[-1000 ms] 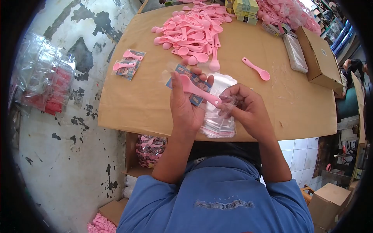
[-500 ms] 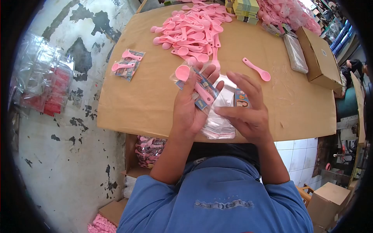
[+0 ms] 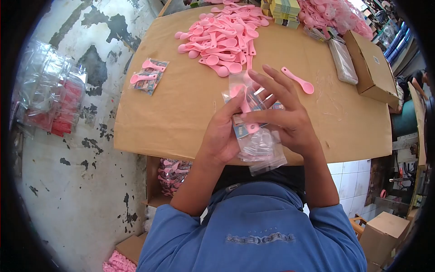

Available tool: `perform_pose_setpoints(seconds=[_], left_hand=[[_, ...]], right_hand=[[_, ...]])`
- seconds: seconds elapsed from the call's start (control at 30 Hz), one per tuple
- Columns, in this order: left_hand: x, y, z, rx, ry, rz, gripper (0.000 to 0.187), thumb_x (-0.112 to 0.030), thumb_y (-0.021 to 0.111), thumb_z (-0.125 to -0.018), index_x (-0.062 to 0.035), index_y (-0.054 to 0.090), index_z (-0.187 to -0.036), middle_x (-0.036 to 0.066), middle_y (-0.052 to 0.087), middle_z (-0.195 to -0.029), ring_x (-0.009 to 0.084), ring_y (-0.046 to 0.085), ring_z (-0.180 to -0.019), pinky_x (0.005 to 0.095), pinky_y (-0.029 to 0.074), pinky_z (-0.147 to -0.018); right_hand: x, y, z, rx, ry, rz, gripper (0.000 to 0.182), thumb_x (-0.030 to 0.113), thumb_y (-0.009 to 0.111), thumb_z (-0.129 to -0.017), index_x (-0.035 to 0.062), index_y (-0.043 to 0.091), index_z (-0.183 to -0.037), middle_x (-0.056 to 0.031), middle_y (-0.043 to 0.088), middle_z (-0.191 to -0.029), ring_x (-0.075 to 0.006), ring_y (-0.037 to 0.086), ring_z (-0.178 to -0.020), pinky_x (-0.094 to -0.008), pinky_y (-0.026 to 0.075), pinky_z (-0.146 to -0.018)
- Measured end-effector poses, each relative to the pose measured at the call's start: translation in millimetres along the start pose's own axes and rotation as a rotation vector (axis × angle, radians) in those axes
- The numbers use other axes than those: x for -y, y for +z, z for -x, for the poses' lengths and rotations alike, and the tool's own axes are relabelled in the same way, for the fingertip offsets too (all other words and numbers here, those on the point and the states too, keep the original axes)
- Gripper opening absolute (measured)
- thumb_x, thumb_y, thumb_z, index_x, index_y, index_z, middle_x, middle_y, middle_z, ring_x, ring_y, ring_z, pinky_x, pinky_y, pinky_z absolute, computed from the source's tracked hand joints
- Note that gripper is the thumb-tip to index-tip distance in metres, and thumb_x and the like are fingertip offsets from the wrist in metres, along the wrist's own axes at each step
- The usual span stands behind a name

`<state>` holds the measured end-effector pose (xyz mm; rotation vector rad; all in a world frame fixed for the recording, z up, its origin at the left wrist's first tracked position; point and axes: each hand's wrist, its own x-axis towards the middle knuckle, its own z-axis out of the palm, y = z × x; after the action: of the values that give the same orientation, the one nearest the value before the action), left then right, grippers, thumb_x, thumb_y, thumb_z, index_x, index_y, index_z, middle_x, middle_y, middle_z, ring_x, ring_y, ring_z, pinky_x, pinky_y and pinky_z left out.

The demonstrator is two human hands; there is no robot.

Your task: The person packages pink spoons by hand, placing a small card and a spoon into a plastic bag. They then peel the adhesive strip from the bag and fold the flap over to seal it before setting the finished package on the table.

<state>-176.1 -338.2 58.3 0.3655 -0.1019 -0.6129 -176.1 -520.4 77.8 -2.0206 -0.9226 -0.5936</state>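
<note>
so the left hand [image 3: 222, 136] has its thumb pressed down over a pink measuring spoon [image 3: 245, 106], pinching it along with a printed card [image 3: 240, 130] and clear plastic. the spoon's bowl points toward the far side of the table [image 3: 181, 113], handle end toward the person. the right hand [image 3: 293, 119] has its fingers spread, thumb reaching across by the spoon handle, but can't tell if it's actually touching. under and just beside the hands there's a bunch of clear plastic bags [image 3: 260, 147] near the table edge. big spoon pile [image 3: 222, 36] farther back, one loose pink spoon [image 3: 297, 80] off to the right, and two bagged spoons with cards [image 3: 145, 78] over on the left. open-looking or not, can't say, but a cardboard box [image 3: 371, 70] sits at the right edge next to a clear-wrapped pack [image 3: 343, 62].
</note>
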Motion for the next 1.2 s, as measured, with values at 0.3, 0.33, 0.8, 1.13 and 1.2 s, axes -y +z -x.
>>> perform_pose_setpoints(seconds=[0.3, 0.33, 0.8, 1.13, 1.2], left_hand=[[-8, 4, 9, -0.038, 0.241, -0.707, 0.051, -0.019, 0.061, -0.107, 0.004, 0.046, -0.15, 0.017, 0.064, -0.14, 0.0177, 0.064, -0.123, 0.0329, 0.052, -0.105], [-5, 5, 9, -0.063, 0.268, -0.83, 0.048, -0.016, 0.063, -0.106, 0.0048, 0.05, -0.148, 0.017, 0.067, -0.136, 0.0163, 0.065, -0.12, 0.0317, 0.054, -0.103], [6, 20, 27, -0.285, 0.379, -1.287, 0.06, -0.004, 0.069, -0.1, -0.0014, 0.048, -0.156, -0.009, 0.051, -0.07, 0.0004, 0.042, -0.062, 0.0189, 0.033, -0.059], [11, 25, 32, -0.214, 0.424, -1.565, 0.065, -0.004, 0.068, -0.1, -0.0015, 0.043, -0.159, -0.009, 0.046, -0.066, 0.0003, 0.039, -0.061, 0.0195, 0.029, -0.057], [10, 25, 32, -0.198, 0.379, -1.512, 0.065, -0.005, 0.067, -0.1, -0.0001, 0.042, -0.16, -0.003, 0.061, -0.074, 0.0006, 0.049, -0.067, 0.0186, 0.036, -0.061]], right_hand=[[19, -11, 14, -0.098, 0.714, -0.696, 0.048, 0.006, 0.076, -0.095, 0.0014, 0.058, -0.139, -0.007, 0.074, -0.107, -0.0116, 0.068, -0.097, -0.0267, 0.052, -0.083], [19, -3, 16, -0.122, 0.726, -0.764, 0.051, 0.007, 0.077, -0.095, 0.0012, 0.055, -0.141, -0.0061, 0.074, -0.106, -0.0105, 0.068, -0.096, -0.0264, 0.051, -0.081], [10, 3, -16, -0.309, 0.05, 0.408, 0.025, 0.003, 0.081, -0.078, 0.0053, 0.075, -0.102, -0.0106, 0.068, -0.122, -0.0336, 0.063, -0.107, -0.0435, 0.053, -0.089], [9, 8, -17, -0.381, 0.072, 0.294, 0.021, -0.002, 0.077, -0.076, 0.0036, 0.072, -0.096, -0.0107, 0.071, -0.115, -0.0339, 0.064, -0.105, -0.0427, 0.053, -0.089], [6, 5, -17, -0.431, 0.15, 0.222, 0.02, -0.003, 0.075, -0.078, 0.0029, 0.07, -0.096, -0.0119, 0.071, -0.114, -0.0333, 0.066, -0.106, -0.0424, 0.053, -0.091]])
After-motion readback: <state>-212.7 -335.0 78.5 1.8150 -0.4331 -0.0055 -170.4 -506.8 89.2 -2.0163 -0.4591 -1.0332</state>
